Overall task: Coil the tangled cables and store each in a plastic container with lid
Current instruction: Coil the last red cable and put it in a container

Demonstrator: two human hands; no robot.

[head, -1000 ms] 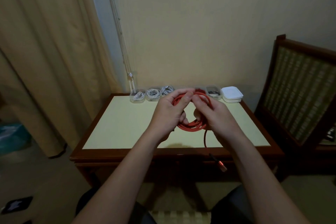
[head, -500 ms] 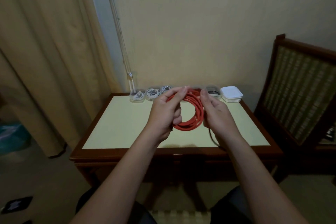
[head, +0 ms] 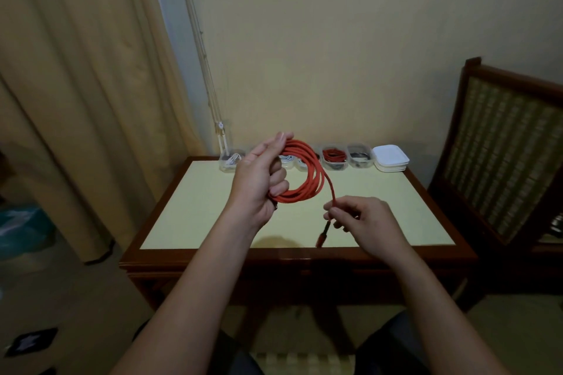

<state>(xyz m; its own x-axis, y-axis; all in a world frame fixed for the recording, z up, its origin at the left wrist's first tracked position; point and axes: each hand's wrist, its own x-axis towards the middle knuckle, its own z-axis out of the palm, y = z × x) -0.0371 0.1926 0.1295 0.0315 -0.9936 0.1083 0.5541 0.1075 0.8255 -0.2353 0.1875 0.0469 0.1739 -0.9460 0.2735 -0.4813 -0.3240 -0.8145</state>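
My left hand [head: 259, 179] grips a coil of red cable [head: 310, 175] held upright above the table. One loose strand runs down from the coil to my right hand [head: 361, 219], which pinches it near its end. The dark plug [head: 322, 236] hangs just below those fingers. Along the table's back edge stands a row of clear plastic containers [head: 359, 157]; one holds a red cable [head: 333, 155], another a dark cable, and those on the left hold white cables [head: 232, 159]. My left hand and the coil hide part of the row.
A stack of white lids [head: 391, 158] lies at the back right of the pale-topped wooden table [head: 195, 210]. A woven-back wooden chair [head: 499, 149] stands to the right. A beige curtain [head: 76, 100] hangs on the left, with a cord by the wall.
My right hand has left the coil and moved down and right along the loose strand to its plug end. My left hand keeps the coil, now raised slightly to the left.
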